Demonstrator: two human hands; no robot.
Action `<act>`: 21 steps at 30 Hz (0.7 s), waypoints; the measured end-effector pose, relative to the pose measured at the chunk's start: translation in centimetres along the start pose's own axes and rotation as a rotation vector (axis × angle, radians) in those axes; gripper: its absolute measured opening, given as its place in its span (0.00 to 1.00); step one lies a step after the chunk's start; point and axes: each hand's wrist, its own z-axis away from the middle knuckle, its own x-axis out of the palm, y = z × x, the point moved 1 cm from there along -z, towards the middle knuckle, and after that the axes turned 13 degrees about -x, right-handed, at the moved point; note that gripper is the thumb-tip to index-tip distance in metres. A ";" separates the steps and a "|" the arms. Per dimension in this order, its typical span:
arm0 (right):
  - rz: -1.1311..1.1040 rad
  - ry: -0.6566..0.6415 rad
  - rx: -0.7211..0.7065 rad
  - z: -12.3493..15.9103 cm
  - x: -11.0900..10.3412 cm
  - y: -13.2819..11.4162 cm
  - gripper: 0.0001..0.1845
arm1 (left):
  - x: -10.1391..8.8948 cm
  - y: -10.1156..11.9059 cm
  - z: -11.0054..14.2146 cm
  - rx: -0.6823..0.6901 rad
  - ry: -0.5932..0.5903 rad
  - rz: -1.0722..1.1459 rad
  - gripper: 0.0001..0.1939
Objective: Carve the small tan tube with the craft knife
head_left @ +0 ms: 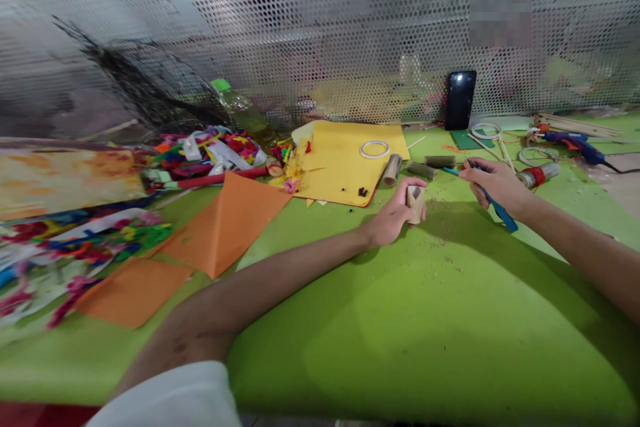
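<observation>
My left hand point(393, 217) is closed around a short brown cardboard tube point(415, 204), held upright just above the green table. The tube's near rim looks cut or notched into a V. To the right, my right hand point(495, 187) grips a long, slim blue cutter-like tool point(501, 214). Its thin end points left toward the tubes, and its blade, if any, is too small to make out. Between the hands, fine brown crumbs point(440, 230) lie scattered on the table. Beyond them rest a brown tube point(393, 169) and a dark green tube point(440, 161).
Yellow sheets point(345, 160) with a white ring point(375, 149) lie behind my left hand. Orange paper point(225, 220) and colourful scraps spread left. A phone point(461, 100) leans on the perforated metal screen point(350, 27). A blue glue gun point(575, 143) with a cord lies right.
</observation>
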 end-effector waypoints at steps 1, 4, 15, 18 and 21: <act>-0.054 0.004 0.022 0.0 0.0 0.0 0.14 | 0.0 0.0 0.0 -0.002 0.001 -0.002 0.27; -0.212 0.018 0.077 -0.1 0.0 0.1 0.14 | 0.1 0.1 0.2 -0.011 0.002 -0.006 0.27; -0.261 0.034 0.090 0.0 0.0 0.4 0.14 | 0.2 0.1 0.3 0.011 -0.002 0.008 0.25; -0.245 0.031 0.090 0.0 0.1 0.2 0.14 | 0.2 0.1 0.3 0.015 -0.002 -0.003 0.24; -0.221 0.030 0.101 -0.1 0.1 0.4 0.14 | 0.2 0.2 0.3 0.017 -0.007 -0.008 0.24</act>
